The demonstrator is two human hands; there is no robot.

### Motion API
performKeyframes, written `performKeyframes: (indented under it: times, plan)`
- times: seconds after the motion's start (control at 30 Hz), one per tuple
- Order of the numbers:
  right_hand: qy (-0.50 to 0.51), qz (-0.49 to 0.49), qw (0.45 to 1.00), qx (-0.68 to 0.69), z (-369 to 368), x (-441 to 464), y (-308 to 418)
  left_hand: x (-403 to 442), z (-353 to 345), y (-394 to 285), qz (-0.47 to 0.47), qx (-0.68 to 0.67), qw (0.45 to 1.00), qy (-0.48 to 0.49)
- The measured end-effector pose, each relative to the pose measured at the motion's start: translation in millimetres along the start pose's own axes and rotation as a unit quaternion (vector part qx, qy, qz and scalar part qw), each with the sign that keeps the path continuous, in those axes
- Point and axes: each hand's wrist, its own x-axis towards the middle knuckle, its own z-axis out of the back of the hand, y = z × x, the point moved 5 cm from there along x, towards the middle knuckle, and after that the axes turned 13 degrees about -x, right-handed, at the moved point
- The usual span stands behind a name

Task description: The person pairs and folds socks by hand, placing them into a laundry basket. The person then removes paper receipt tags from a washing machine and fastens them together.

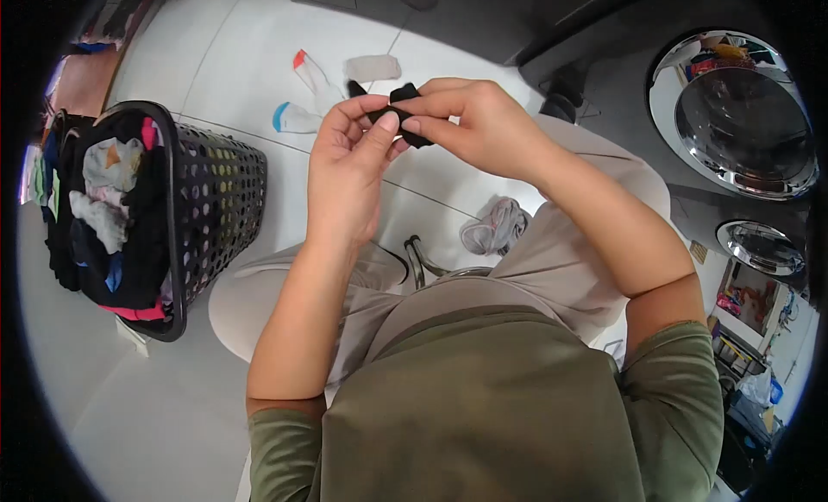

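Observation:
A small black cloth (412,127), perhaps a sock, is held up between my two hands over the floor. My left hand (352,157) pinches its left part between thumb and fingers. On the other side, my right hand (470,122) grips the cloth with thumb and fingertips. Beyond my hands, white socks with a red end (306,66) and a blue end (293,118) lie on the white floor tiles, beside a folded grey sock (373,68). Grey cloth (498,228) lies crumpled on the floor near my knees.
A dark perforated basket (220,191) piled with clothes (116,217) stands at the left. Dark machines with round glass doors (733,114) are on the right. Chrome metal legs (420,259) show between my knees, and shelves with items are at the lower right.

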Motion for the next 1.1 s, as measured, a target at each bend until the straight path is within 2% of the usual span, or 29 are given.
performKeyframes:
  times: [0.07,0.13,0.2,0.23,0.33,0.37,0.47,0.53,0.57,0.67,0.73,0.77,0.8,0.83,0.87,0.9,0.93,0.97,1.0,1.07,1.1]
  plan:
    - [-0.006,0.012,1.0,-0.008,3,-8,0,-3,0,5,-0.019,0.031,0.999,0.006]
    - [0.021,-0.042,0.998,0.047,0,-17,-6,-6,-5,8,-0.03,0.066,0.997,0.009]
    - [0.051,-0.087,0.99,0.102,2,-24,-12,-6,-12,11,-0.009,0.045,0.998,0.053]
    - [0.081,-0.15,0.976,0.132,4,-27,-15,-5,-15,12,0.0,0.034,0.997,0.075]
    - [0.115,-0.203,0.944,0.232,10,-33,-30,1,-21,9,0.009,0.033,0.991,0.131]
    - [0.102,-0.177,0.934,0.293,12,-32,-31,2,-25,7,0.01,0.033,0.989,0.145]
    - [0.1,-0.182,0.907,0.366,15,-31,-39,3,-34,3,0.003,0.013,0.986,0.166]
    - [0.068,-0.216,0.906,0.358,19,-32,-46,7,-32,3,-0.007,-0.017,0.989,0.15]
    - [0.053,-0.228,0.906,0.354,21,-30,-48,7,-31,2,0.004,-0.074,0.989,0.131]
    - [0.046,-0.263,0.945,0.189,27,-27,-59,9,-28,4,0.032,-0.207,0.973,0.096]
    - [-0.027,-0.252,0.941,0.225,21,-31,-56,10,-29,15,0.044,-0.249,0.964,0.085]
    - [-0.063,-0.296,0.905,0.3,15,-35,-56,11,-26,24,0.03,-0.215,0.974,0.066]
    - [-0.076,-0.325,0.839,0.43,12,-39,-49,12,-28,24,0.031,-0.202,0.977,0.066]
    - [-0.084,-0.336,0.793,0.501,14,-40,-36,14,-29,25,0.032,-0.188,0.979,0.066]
    - [-0.081,-0.314,0.764,0.558,13,-41,-36,14,-34,22,0.054,-0.2,0.974,0.091]
    - [-0.085,-0.313,0.749,0.578,13,-36,-22,19,-31,20,0.029,-0.212,0.973,0.089]
    - [-0.065,-0.354,0.738,0.571,12,-33,-9,25,-27,17,0.006,-0.226,0.97,0.09]
    - [0.032,-0.309,0.733,0.606,3,-33,-16,30,-24,12,-0.005,-0.216,0.972,0.09]
    - [0.065,-0.318,0.76,0.562,3,-24,5,31,-25,9,-0.012,-0.206,0.974,0.091]
    - [0.138,-0.293,0.764,0.559,6,-20,6,31,-25,11,-0.024,-0.175,0.978,0.113]
    - [0.176,-0.241,0.777,0.554,5,-21,1,33,-22,15,-0.048,-0.117,0.986,0.11]
